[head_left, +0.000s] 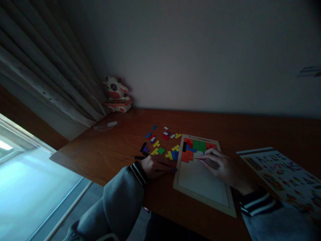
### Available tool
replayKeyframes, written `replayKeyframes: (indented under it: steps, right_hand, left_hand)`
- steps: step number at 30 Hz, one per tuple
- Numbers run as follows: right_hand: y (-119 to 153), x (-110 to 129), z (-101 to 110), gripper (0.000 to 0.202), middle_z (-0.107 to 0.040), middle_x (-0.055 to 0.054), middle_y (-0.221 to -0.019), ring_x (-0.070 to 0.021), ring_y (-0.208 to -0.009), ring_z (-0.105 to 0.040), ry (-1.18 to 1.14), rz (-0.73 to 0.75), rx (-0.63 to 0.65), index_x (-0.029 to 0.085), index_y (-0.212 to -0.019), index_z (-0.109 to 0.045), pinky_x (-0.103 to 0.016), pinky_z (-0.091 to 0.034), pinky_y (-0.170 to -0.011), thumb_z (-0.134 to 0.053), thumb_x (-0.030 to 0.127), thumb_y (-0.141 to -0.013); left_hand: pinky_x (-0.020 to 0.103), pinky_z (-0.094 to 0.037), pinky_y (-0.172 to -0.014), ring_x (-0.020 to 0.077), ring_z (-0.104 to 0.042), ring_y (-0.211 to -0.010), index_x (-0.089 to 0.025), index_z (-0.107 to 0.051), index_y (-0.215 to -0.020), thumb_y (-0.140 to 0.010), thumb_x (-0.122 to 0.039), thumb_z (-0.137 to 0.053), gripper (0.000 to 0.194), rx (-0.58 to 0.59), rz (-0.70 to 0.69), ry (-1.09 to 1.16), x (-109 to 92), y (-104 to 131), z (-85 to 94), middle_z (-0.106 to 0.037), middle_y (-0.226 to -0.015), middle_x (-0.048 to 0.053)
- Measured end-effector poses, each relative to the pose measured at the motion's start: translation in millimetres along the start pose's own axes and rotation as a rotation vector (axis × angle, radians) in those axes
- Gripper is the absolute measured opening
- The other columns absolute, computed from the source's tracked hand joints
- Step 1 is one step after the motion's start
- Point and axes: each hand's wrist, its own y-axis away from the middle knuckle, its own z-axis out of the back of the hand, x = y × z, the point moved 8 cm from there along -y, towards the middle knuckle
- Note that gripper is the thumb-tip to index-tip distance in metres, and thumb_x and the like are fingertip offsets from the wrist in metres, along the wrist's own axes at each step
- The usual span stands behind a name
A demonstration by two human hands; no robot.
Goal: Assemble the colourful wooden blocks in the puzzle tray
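A wooden-framed puzzle board [204, 197] lies on the table, its upper part filled with coloured block pieces such as a green square [199, 145] and orange-red pieces [187, 156]; the pale lower part is bare. Over the board, my right hand [220, 167] has thumb and fingers pinched together beside the orange-red pieces; whatever is between the fingertips is too small to make out. To the left of the frame, my left hand [156, 166] lies low on the table, fingers stretched towards the board's edge. A purple piece [174, 170] shows at its fingertips. Loose yellow pieces [154, 151] lie just beyond it.
Several more loose pieces, including a green one [161, 151] and a blue one [148, 135], are scattered left of the board. A printed pattern sheet [283, 174] lies to the right. A cow-shaped toy [116, 95] stands in the back left corner, near a curtain [50, 63].
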Motion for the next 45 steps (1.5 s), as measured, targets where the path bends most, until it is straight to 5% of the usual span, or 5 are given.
replayKeyframes:
  steps: [13,19,27,36,45]
  right_hand:
    - [-0.2,4.5,-0.5,0.021,-0.064,-0.003,-0.095,-0.0176,-0.087,-0.066,-0.039,0.025,0.007,0.030,-0.109,-0.069,-0.031,-0.056,-0.079,-0.059,0.024,-0.092]
    - [-1.8,5.9,1.2,0.016,-0.063,-0.004,-0.095,-0.0168,-0.087,-0.065,-0.046,0.009,0.014,0.027,-0.103,-0.071,-0.029,-0.055,-0.078,-0.060,0.025,-0.091]
    - [4.6,22.5,-21.1,0.012,-0.064,-0.004,-0.091,-0.0171,-0.083,-0.065,-0.045,0.045,0.245,0.027,-0.093,-0.076,-0.029,-0.054,-0.074,-0.071,0.032,-0.083]
    - [2.6,-13.8,-2.9,0.028,-0.071,-0.003,-0.089,-0.0179,-0.082,-0.067,-0.347,-0.440,-0.069,0.025,-0.101,-0.067,-0.030,-0.055,-0.075,-0.061,0.049,-0.089]
    - [6.3,-23.5,-18.3,0.034,-0.073,-0.006,-0.097,-0.0203,-0.090,-0.069,-0.618,-0.591,-0.084,0.021,-0.099,-0.067,-0.032,-0.055,-0.081,-0.066,0.051,-0.084]
  left_hand:
    - [0.025,-0.062,-0.081,0.0159,-0.074,-0.091,-0.018,-0.066,-0.119,-0.096,-0.020,-0.053,0.026,-0.116,0.012,-0.247,3.1,0.6,12.1,-0.075,-0.107,0.009]
    - [0.026,-0.060,-0.083,0.0168,-0.074,-0.090,-0.019,-0.073,-0.108,-0.090,-0.021,-0.062,0.021,-0.273,0.257,0.025,26.7,-43.6,12.7,-0.076,-0.103,0.008]
    - [0.027,-0.059,-0.067,0.0179,-0.072,-0.072,-0.013,-0.076,-0.096,-0.080,-0.037,-0.073,0.029,-0.478,0.734,0.667,74.1,-74.1,-31.8,-0.077,-0.084,0.007]
    - [0.026,-0.056,-0.069,0.0158,-0.069,-0.071,-0.012,-0.076,-0.090,-0.068,-0.048,-0.082,0.042,-0.495,0.853,0.921,71.4,-62.9,-51.1,-0.076,-0.084,0.008]
    - [0.022,-0.051,-0.060,0.0115,-0.064,-0.063,-0.010,-0.073,-0.089,-0.073,-0.049,-0.079,0.043,-0.393,0.819,0.996,51.9,-69.9,-60.0,-0.073,-0.077,0.006]
